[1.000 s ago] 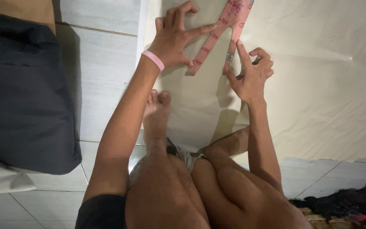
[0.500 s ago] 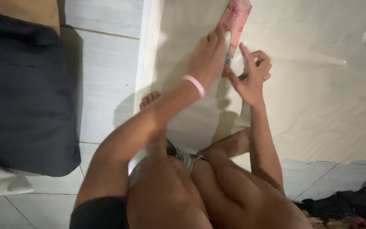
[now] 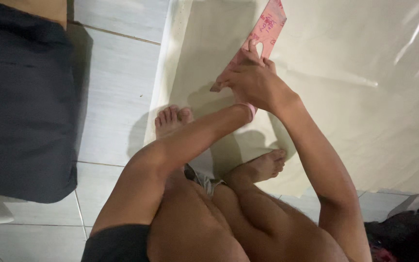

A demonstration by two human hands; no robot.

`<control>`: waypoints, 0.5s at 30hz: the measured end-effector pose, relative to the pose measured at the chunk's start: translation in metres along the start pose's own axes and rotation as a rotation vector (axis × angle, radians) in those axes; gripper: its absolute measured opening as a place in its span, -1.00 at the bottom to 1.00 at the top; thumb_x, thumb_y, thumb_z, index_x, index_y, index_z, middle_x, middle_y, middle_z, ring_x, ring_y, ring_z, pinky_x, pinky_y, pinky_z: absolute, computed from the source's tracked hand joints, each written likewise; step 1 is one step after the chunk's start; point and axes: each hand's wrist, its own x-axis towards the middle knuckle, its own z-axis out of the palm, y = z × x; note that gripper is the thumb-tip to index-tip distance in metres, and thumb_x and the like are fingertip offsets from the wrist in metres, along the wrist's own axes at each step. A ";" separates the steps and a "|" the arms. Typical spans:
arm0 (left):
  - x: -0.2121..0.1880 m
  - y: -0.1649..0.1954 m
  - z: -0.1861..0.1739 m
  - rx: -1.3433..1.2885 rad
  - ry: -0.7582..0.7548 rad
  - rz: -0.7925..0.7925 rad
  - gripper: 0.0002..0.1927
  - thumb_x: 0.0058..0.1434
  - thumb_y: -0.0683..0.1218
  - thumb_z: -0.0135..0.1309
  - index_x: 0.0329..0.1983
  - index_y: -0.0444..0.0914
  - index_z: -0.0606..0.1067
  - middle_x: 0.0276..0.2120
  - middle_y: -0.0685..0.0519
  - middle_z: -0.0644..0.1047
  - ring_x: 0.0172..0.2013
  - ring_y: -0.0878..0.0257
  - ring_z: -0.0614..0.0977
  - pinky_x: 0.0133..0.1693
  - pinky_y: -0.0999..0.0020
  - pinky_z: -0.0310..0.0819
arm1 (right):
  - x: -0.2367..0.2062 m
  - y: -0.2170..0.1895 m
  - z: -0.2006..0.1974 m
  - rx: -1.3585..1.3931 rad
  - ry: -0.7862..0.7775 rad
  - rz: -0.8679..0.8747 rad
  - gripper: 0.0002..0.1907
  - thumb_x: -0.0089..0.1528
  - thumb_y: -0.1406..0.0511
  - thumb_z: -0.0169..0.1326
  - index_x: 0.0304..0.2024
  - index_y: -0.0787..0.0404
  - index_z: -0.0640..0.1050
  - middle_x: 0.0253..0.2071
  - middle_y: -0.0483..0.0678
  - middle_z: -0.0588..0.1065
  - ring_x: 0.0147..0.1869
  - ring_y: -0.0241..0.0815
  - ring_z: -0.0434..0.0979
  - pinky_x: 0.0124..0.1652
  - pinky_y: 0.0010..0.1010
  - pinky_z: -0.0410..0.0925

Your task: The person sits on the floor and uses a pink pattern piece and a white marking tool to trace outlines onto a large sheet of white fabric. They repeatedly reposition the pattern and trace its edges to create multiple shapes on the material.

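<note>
A pink curved ruler [image 3: 267, 26] with red markings lies on a large cream sheet [image 3: 355, 111] spread over the floor. My right hand [image 3: 253, 77] rests on the ruler's lower end, fingers pressed onto it and gripping its edge. My left arm crosses under the right one. Only its wrist with a pink band [image 3: 249, 110] shows, tucked just below the right hand. The left hand itself is mostly hidden beneath the right hand, so I cannot tell what it holds. I am squatting, with both bare feet [image 3: 170, 119] at the sheet's near edge.
A big dark cushion or folded cloth [image 3: 23, 102] lies on the white tiled floor [image 3: 115, 73] to the left. A heap of dark cloth [image 3: 406, 233] sits at the lower right corner. My knees and thighs fill the bottom of the view.
My left hand has moved from the left of the ruler to under my right hand. The right hand has shifted up onto the ruler's lower end. The view has tilted slightly.
</note>
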 end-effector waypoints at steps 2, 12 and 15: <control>-0.002 -0.003 0.001 -0.026 0.024 -0.007 0.13 -0.24 -0.26 0.51 0.38 -0.36 0.13 0.27 -0.29 0.26 0.15 -0.25 0.46 -0.06 0.11 0.48 | 0.005 -0.006 -0.004 -0.073 -0.008 0.024 -0.68 0.20 0.16 0.14 -0.07 -0.49 0.65 0.01 -0.13 0.54 0.44 0.07 0.18 0.20 0.28 0.10; -0.002 -0.015 -0.001 0.000 -0.015 0.032 0.18 -0.37 -0.30 0.54 0.30 -0.27 0.09 0.33 -0.39 0.16 0.11 -0.23 0.44 -0.24 0.24 0.53 | 0.005 0.005 0.007 -0.038 0.049 -0.089 -0.66 0.20 0.27 0.10 -0.07 -0.33 0.68 -0.39 -0.20 0.64 0.07 -0.01 0.55 0.30 0.18 0.03; -0.001 -0.020 -0.005 0.040 -0.046 0.045 0.20 -0.41 -0.31 0.55 0.28 -0.24 0.08 0.35 -0.42 0.12 0.10 -0.22 0.43 -0.30 0.28 0.54 | -0.006 0.036 -0.007 0.081 0.268 -0.155 -0.72 0.22 0.32 0.13 -0.07 -0.16 0.66 -0.24 -0.12 0.63 -0.03 -0.02 0.61 0.13 -0.14 0.32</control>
